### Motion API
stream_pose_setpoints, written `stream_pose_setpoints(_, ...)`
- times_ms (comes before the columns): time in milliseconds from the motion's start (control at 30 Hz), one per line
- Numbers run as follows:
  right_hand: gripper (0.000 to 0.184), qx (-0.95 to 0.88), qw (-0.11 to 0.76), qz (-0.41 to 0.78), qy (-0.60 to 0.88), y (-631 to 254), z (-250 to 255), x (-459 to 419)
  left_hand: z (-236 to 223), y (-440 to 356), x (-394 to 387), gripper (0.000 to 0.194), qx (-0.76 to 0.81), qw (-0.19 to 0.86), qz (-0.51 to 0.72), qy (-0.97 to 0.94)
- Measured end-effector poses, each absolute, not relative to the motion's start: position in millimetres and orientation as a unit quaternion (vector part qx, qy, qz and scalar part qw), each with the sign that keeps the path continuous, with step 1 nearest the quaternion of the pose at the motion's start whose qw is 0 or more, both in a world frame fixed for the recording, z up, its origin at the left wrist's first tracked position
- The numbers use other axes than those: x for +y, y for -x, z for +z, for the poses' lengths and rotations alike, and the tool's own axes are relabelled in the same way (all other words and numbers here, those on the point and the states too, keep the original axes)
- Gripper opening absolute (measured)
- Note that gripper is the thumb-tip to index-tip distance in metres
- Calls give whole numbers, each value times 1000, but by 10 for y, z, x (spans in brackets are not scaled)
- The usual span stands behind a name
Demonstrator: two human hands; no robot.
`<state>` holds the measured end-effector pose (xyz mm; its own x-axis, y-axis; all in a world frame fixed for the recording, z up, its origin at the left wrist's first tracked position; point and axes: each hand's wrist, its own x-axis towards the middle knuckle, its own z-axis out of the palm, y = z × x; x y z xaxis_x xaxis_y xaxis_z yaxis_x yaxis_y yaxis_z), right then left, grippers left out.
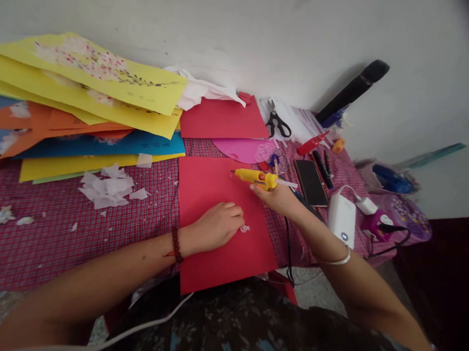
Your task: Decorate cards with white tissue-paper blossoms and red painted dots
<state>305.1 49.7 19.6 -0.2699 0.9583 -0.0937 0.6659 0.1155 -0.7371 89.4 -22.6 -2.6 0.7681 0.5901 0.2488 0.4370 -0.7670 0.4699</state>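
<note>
Bright red rectangular paper sheet [205, 178] lies on a finely checked reddish tablecloth [140, 233]; clock read from sheet's middle. Right hand [282, 201], 2 o'clock, closed round a yellow plastic glue gun [254, 177], its nozzle [232, 171] toward 9 o'clock, over the sheet's far part. Left hand [221, 226] at centre, fingers curled beside a small crumpled pale-pink paper scrap [245, 229]; cannot tell whether they pinch it. Loose pile of torn whitish paper pieces [109, 187], 9 to 10 o'clock.

Risks, as I judge: tilted nozzle could drip stray glue on the sheet, or, if hot, burn left knuckles. Thin black cord [288, 244], 4 o'clock, could snag and jerk the gun, if it feeds it. Sheet's 6 o'clock edge seems to overhang; leaning in could crease it.
</note>
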Motion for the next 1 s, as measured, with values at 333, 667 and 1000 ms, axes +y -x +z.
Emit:
stream_pose_setpoints(333,36,-729,193,321,573,-3068,200,452,-41,-892,-219,25,291,196,185,-918)
stream_pose_setpoints(667,42,-726,200,378,539,-3102,229,433,10,-901,-217,27,308,224,190,-905)
stream_pose_setpoints(1000,38,-694,202,325,610,-3065,236,407,-55,-896,-215,30,299,229,220,-900)
